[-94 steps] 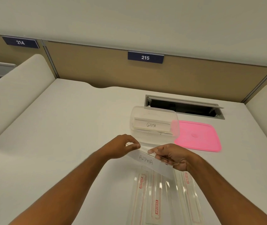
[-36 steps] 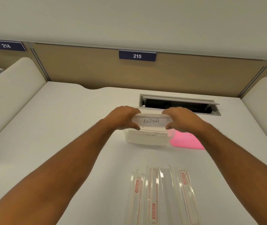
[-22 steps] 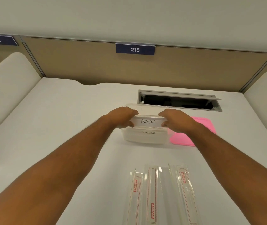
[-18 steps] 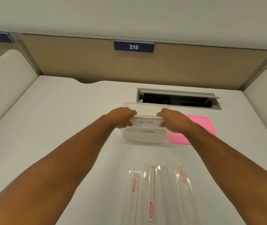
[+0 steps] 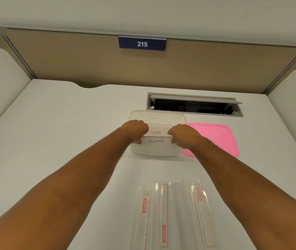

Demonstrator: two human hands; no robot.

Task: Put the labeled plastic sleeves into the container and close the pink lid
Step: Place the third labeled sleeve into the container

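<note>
left hand [image 5: 134, 129]: curled at the left end of the alpha sleeve [image 5: 156, 141], thumb and fingers pinching it at the rim of the container [image 5: 157, 117].
right hand [image 5: 183, 135]: same grip on the sleeve's right end, knuckles up, fingertips tucked under and mostly hidden.
alpha sleeve: now down inside the clear container, its label reading through the near wall; half a second ago it sat higher, level with the rim.
gama sleeve [image 5: 155, 132]: already in the container, just behind the alpha one, its label newly visible above it between the two hands.
what changed: the sleeve has dropped from the rim into the tub, and both hands have sunk with it (the camera also tipped a little, so the whole desk sits lower in view).
meaning: this sleeve looks as good as placed; what is left for it is letting go.
pink lid [image 5: 214, 138]: flat on the desk [image 5: 62, 132], touching the container's right side, partly under the right forearm; not yet on.
loose sleeves [image 5: 163, 213]: several long clear ones with red print lie near the front edge, well apart from the container.
progress: i'd judge it past midway, with lidding still undone; whether the front sleeves count as labeled i cannot tell.
</note>
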